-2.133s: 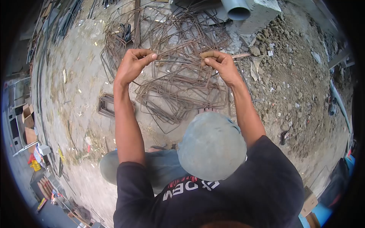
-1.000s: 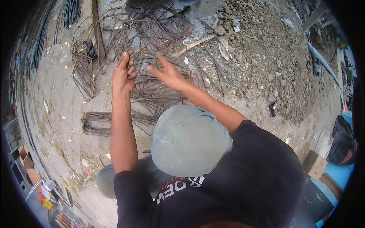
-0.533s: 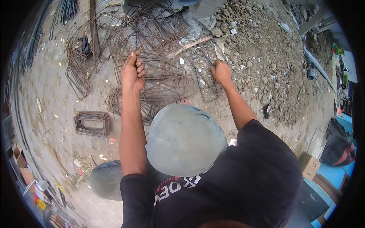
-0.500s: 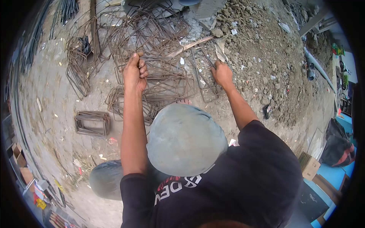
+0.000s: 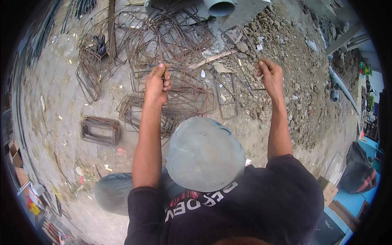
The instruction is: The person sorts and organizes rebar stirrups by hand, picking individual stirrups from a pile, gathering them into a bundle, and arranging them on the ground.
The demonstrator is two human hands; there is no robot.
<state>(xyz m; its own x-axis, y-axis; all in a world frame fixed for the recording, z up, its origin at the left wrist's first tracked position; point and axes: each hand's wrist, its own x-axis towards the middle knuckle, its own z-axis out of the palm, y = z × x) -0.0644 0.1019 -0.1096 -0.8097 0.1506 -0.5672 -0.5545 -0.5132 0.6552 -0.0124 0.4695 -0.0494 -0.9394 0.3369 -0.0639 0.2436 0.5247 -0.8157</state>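
Observation:
My left hand [image 5: 156, 85] is closed in front of the tangled heap of rusty wire frames [image 5: 179, 38]; what its fingers grip cannot be made out among the wires. On the right, my right hand [image 5: 270, 76] pinches one side of a bent wire frame [image 5: 241, 69], which is raised at a slant over the soil. Another rectangular wire frame [image 5: 221, 94] lies on the ground between my hands. More frames [image 5: 185, 96] lie stacked below the heap. A neat bundle of smaller rectangular frames [image 5: 100, 131] rests at the left.
A grey pipe [image 5: 220, 8] stands at the top beside concrete. Loose soil and stones [image 5: 302, 90] cover the right side. A wooden strip [image 5: 210, 59] lies near the heap. My bent knee [image 5: 205, 154] is in front of me. A cardboard box [image 5: 328, 190] and black bag [image 5: 359, 171] are lower right.
My right hand has moved from the heap rightward to the loose frames, and now lifts one by its side. My left hand stays closed near the heap. The camera view has shifted.

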